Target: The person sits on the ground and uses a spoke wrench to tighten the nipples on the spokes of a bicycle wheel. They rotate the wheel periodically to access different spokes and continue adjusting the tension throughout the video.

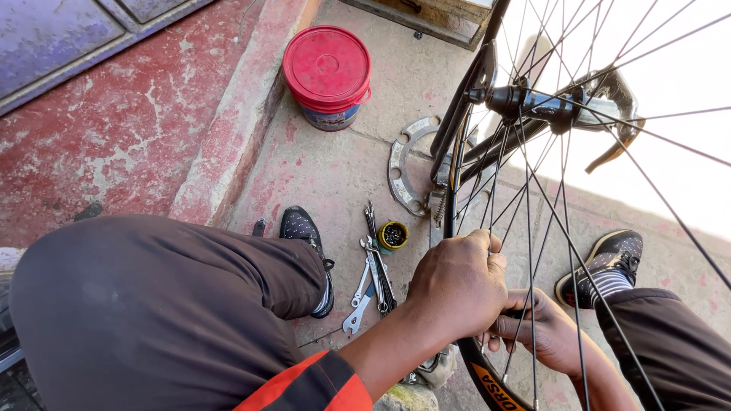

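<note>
A black bicycle wheel rim (pixel 451 190) stands upright in front of me, and its thin spokes (pixel 567 228) run up to the dark hub (pixel 525 103). My left hand (pixel 457 285) is closed over the rim from the outer side. My right hand (pixel 548 335) reaches in among the spokes just inside the rim. Its fingers curl round a spoke end, where a small dark piece shows. The two hands almost touch.
Several wrenches (pixel 371 281) and a small yellow tin (pixel 393 235) lie on the paving by my left shoe (pixel 303 228). A toothed metal ring (pixel 402 171) and a red lidded bucket (pixel 327 70) sit further off. A raised red step (pixel 228 129) runs along the left.
</note>
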